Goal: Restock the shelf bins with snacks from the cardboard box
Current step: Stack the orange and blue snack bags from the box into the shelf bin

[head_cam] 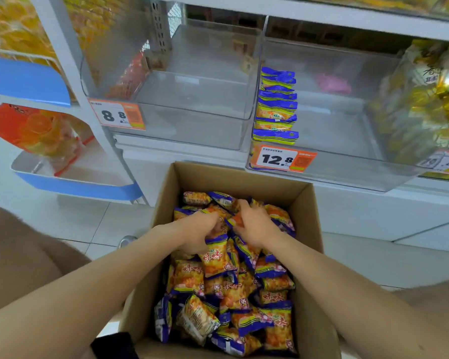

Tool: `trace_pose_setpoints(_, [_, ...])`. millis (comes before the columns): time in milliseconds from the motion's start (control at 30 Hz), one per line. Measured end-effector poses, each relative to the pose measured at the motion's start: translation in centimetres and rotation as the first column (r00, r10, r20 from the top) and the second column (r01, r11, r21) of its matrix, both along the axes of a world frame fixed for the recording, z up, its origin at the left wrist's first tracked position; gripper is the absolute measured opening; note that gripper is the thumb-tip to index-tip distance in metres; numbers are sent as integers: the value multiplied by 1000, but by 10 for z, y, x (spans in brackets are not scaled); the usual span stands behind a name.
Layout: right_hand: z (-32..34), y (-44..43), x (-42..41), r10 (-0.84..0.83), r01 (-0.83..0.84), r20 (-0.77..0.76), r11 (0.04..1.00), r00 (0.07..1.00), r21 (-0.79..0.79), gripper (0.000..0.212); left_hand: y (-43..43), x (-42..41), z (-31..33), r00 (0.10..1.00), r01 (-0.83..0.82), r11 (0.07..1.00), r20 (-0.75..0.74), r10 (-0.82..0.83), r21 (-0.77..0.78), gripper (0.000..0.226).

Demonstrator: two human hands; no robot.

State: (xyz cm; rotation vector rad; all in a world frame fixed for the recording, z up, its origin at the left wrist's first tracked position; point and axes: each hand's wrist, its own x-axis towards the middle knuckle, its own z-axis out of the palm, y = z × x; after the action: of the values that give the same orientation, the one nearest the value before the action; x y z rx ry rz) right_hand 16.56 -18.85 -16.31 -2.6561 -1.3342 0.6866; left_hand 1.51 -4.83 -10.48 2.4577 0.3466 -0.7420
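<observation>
An open cardboard box [302,203] stands on the floor below the shelf, full of small orange and blue snack packets [233,288]. Both my hands are down in the far half of the box. My left hand [200,234] curls its fingers into the packets, and my right hand [252,224] grips packets beside it. Above the box are two clear shelf bins. The left bin [192,125], tagged 8.8, holds nothing in its front part. The right bin [347,151], tagged 12.8, has a stack of the same packets [276,107] standing along its left wall.
A bin of yellow wrapped snacks [430,99] sits at the far right. A blue and white rack [70,182] with an orange bag [36,128] stands on the left. White tiled floor [70,221] surrounds the box.
</observation>
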Motion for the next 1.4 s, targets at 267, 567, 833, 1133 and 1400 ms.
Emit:
trace_pose_setpoints(267, [19,2,4,131,-135,-132,991,982,-22,73,-4,15,17,985,36,999,-167,-40,-28,48])
trace_pose_setpoints(567, [91,-12,32,310,-322,-162,946,937,-50,79,-7,43,96,996,29,979,-87,-11,202,34])
trace_pose_setpoints(833, [182,-72,18,37,28,-179,937,983,349,53,-27,35,159,934,-254,967,266,240,18,17])
trace_pose_setpoints(1133, [240,-79,15,-120,596,-615,444,779,669,63,-42,50,207,589,-361,740,476,653,-567,13])
trace_pose_setpoints(1400, [272,-55,99,-149,824,-834,321,531,467,34,-22,79,213,456,-392,827,695,556,-404,20])
